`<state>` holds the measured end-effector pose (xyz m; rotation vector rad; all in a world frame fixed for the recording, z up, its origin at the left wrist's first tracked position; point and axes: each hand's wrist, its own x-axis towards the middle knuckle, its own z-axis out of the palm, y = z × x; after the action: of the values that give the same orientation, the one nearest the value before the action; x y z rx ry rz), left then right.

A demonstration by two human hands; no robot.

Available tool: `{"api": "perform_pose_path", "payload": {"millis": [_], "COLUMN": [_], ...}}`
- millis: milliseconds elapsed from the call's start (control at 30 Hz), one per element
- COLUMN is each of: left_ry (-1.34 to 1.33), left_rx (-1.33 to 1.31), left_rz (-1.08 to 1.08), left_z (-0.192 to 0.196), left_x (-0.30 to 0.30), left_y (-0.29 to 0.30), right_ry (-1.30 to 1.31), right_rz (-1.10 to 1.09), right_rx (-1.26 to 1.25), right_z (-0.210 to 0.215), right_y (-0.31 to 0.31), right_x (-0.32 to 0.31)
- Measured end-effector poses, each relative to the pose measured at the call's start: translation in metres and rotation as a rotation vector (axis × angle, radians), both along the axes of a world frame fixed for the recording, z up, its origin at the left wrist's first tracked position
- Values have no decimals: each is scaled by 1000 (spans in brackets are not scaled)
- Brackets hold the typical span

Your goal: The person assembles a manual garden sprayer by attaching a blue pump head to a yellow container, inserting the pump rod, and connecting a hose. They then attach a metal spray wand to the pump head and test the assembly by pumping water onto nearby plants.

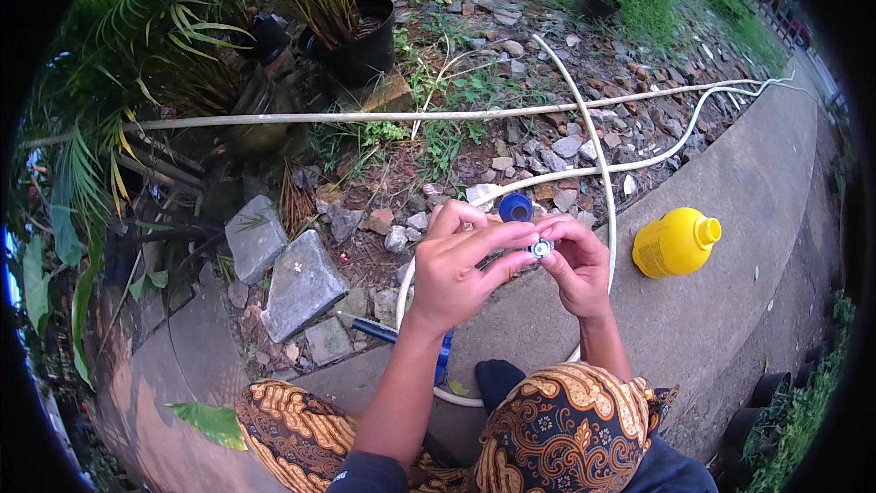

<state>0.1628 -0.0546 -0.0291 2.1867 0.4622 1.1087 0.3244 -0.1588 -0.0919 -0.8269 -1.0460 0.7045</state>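
Since both hands are up close together over the path, that's where I'd look first: the left hand [465, 269] and right hand [581, 265] each have thumb and fingers pinching a small round fitting [541, 248], greyish with a pale centre, right between the fingertips. Just behind it sits a blue cup-shaped piece [516, 208]; can't tell whether the fingers also hold it. What worries me is the grip: it's fingertips only, so a slip or a sideways twist could pop that little part loose, and with the rubble [557, 151] so near, good luck finding it. The pale hose [602, 173] running close by the right hand could also snag a wrist if it swings wide. As for containers, the blue piece looks dark inside, nothing I can make out in it. Over to the right on the concrete path [730, 183] is a yellow bottle [673, 245], solid-coloured, so no clue what's in it, and I can't tell if it's capped. Farther out, a black plant pot [358, 59] holds a bunch of leafy stalks.
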Motion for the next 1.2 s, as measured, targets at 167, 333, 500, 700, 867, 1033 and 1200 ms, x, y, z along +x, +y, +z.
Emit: {"api": "perform_pose_path", "payload": {"millis": [167, 333, 500, 700, 867, 1033, 1200], "left_ry": [-110, -204, -67, 5, 2, 7, -282], "left_rx": [-189, -335, -345, -363, -416, -462, -326], "left_rz": [-20, -12, -30, -74, -162, -48, 90], "left_z": [-12, -19, -10, 0, 1, 40, 103], "left_x": [2, 9, 0, -2, 8, -12, -75], "left_y": [-5, 0, 6, 7, 4, 20, 50], "right_ry": [-74, -17, -12, -57, 260, 247, -97], "right_rz": [-66, -101, -80, -57, 14, 104, 480], "right_rx": [37, -6, -29, -88, -101, -203, -273], "right_z": [2, 3, 6, 0, -4, 60, 175], "right_y": [1, 7, 8, 3, 7, 41, 103], "right_x": [0, -2, -5, -7, -20, -23, -47]}}
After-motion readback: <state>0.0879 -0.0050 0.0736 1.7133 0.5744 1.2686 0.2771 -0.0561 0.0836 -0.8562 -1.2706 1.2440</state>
